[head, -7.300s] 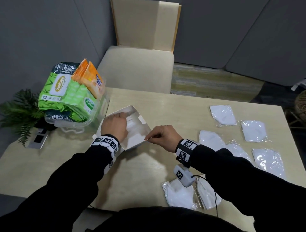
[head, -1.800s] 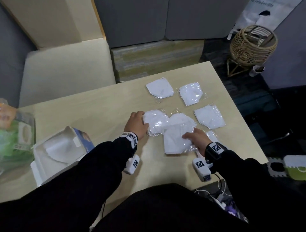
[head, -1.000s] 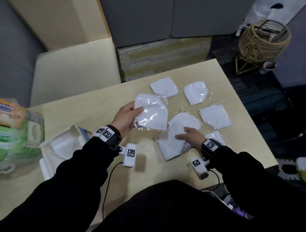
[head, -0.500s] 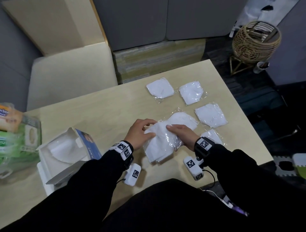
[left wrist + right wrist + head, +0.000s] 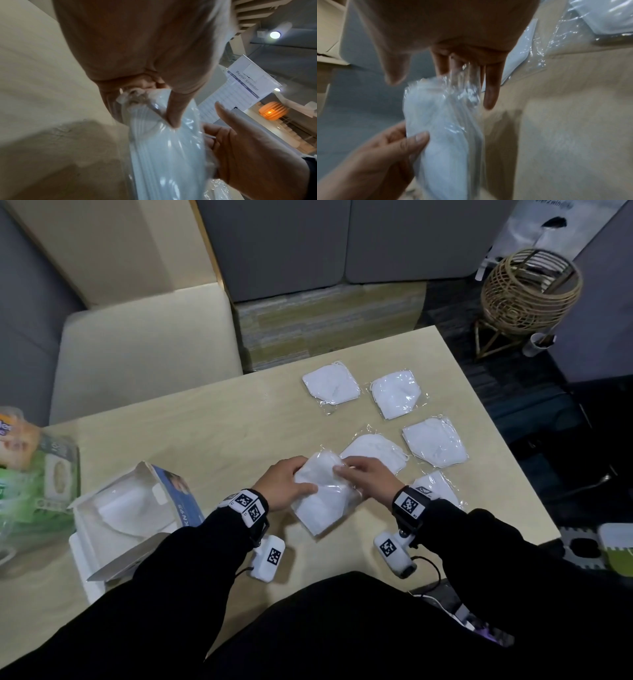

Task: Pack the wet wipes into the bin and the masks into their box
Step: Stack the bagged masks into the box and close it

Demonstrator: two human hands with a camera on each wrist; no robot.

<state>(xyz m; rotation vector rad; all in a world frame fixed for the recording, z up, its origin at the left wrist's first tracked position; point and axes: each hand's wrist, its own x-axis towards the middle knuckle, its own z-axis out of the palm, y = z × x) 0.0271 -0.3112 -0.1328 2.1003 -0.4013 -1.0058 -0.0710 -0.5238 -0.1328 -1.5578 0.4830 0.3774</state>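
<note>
Both hands are on a stack of white masks in clear wrappers [image 5: 322, 505] near the table's front edge. My left hand [image 5: 308, 481] pinches the stack's left end, thumb on top [image 5: 173, 116], fingers underneath. My right hand [image 5: 342, 470] lies against the stack's right side with straight fingers [image 5: 491, 88], thumb apart from it. Several more wrapped masks [image 5: 397, 393] lie flat on the right half of the table. The open mask box [image 5: 137, 508] stands at the left with white masks inside. Green and orange wet wipe packs fill the clear bin [image 5: 65, 474] at the far left.
The table [image 5: 205, 433] ends just beyond the right-hand masks. A beige chair [image 5: 144, 347] stands behind the table. A wicker basket [image 5: 527, 289] is on the floor at the back right. Wrist camera cables hang at the front edge.
A second ago my left hand held one mask in the air; it now lies on the pile under my right hand. Both hands have closed in on the stack.
</note>
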